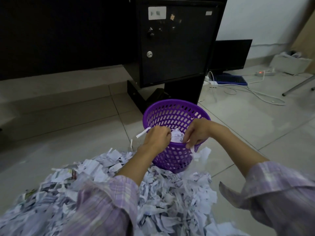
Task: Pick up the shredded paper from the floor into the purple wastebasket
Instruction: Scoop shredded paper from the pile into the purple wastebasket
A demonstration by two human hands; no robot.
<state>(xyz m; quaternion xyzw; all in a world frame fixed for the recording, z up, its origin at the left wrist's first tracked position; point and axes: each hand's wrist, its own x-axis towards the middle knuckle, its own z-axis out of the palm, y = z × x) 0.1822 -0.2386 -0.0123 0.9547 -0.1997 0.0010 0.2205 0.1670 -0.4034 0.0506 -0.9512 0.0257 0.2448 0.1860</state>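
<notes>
White shredded paper [119, 193] lies in a wide heap on the floor [255, 130], touching the purple wastebasket [175, 116]. It stands nearly upright, mouth up, probably so handfuls drop straight in. The left hand [157, 137] curls round paper above the rim; the right hand [198, 132] pinches a strip there.

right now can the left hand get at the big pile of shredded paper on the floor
Probably yes. The left hand is at the purple wastebasket rim, seemingly holding scraps, and the shredded paper pile lies just below and nearer the person, with nothing between them.
</notes>
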